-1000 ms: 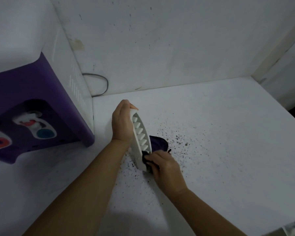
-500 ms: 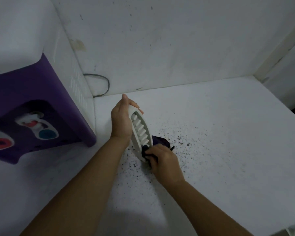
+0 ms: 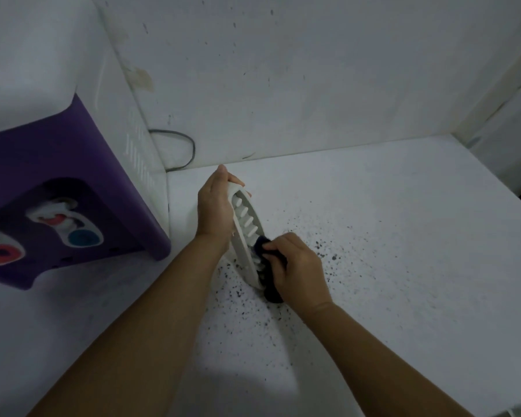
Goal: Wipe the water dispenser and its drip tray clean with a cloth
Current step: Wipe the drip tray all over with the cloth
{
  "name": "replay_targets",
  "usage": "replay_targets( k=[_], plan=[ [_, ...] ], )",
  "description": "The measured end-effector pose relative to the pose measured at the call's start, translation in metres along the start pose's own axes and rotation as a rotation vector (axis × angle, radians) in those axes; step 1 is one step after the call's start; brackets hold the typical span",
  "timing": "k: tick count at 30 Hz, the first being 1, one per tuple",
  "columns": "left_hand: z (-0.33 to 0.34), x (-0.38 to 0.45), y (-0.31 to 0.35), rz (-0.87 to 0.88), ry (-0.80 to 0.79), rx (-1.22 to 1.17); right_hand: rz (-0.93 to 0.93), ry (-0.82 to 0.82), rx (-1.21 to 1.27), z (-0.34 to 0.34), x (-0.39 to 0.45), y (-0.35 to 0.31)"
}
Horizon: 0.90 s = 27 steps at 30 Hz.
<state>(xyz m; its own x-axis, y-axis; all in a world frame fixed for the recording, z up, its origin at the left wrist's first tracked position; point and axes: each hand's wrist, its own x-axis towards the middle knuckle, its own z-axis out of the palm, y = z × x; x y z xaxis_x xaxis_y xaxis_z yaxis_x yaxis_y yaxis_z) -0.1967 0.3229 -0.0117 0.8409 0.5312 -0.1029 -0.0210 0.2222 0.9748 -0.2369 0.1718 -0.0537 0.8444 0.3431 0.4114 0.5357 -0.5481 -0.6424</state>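
Left hand [image 3: 215, 207] grips tilted drip tray [image 3: 243, 236] | right hand [image 3: 298, 270] pinches dark cloth [image 3: 269, 266] against it

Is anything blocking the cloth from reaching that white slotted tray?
Nothing visible does. The right hand presses the dark cloth straight against the drip tray, which the left hand holds tilted on edge.

Your right hand [image 3: 298, 266] has slid the cloth [image 3: 271, 267] down to the tray's [image 3: 244, 251] near end, covering it more.
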Motion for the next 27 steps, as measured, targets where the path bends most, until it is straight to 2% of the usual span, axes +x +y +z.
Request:
replay_targets(
  k=[2, 4, 7, 12, 19, 21, 25, 27],
  plan=[
    [0.003, -0.004, -0.005, -0.009, 0.001, 0.018, 0.001, 0.116, 0.059, -0.012, 0.021, -0.014],
    [0.006, -0.012, -0.014, -0.048, -0.011, 0.004, -0.036, 0.156, 0.085, -0.019, 0.042, -0.026],
    [0.003, -0.014, -0.027, -0.09, 0.034, -0.052, -0.105, 0.062, 0.009, -0.011, 0.035, -0.019],
    [-0.004, -0.011, -0.029, -0.104, 0.089, -0.091, -0.08, -0.054, -0.109, -0.009, -0.012, 0.009],
    [0.016, -0.007, 0.004, 0.069, -0.043, 0.027, -0.082, 0.101, -0.068, -0.02, 0.044, -0.015],
    [0.016, -0.005, 0.007, 0.091, -0.071, 0.062, -0.074, 0.074, -0.091, -0.012, 0.032, -0.005],
    [0.008, -0.004, 0.007, 0.052, -0.051, 0.053, 0.045, -0.121, -0.165, -0.001, -0.012, 0.02],
    [0.006, -0.004, 0.007, 0.054, -0.053, 0.051, 0.051, -0.091, -0.124, -0.005, -0.007, 0.016]
  ],
)
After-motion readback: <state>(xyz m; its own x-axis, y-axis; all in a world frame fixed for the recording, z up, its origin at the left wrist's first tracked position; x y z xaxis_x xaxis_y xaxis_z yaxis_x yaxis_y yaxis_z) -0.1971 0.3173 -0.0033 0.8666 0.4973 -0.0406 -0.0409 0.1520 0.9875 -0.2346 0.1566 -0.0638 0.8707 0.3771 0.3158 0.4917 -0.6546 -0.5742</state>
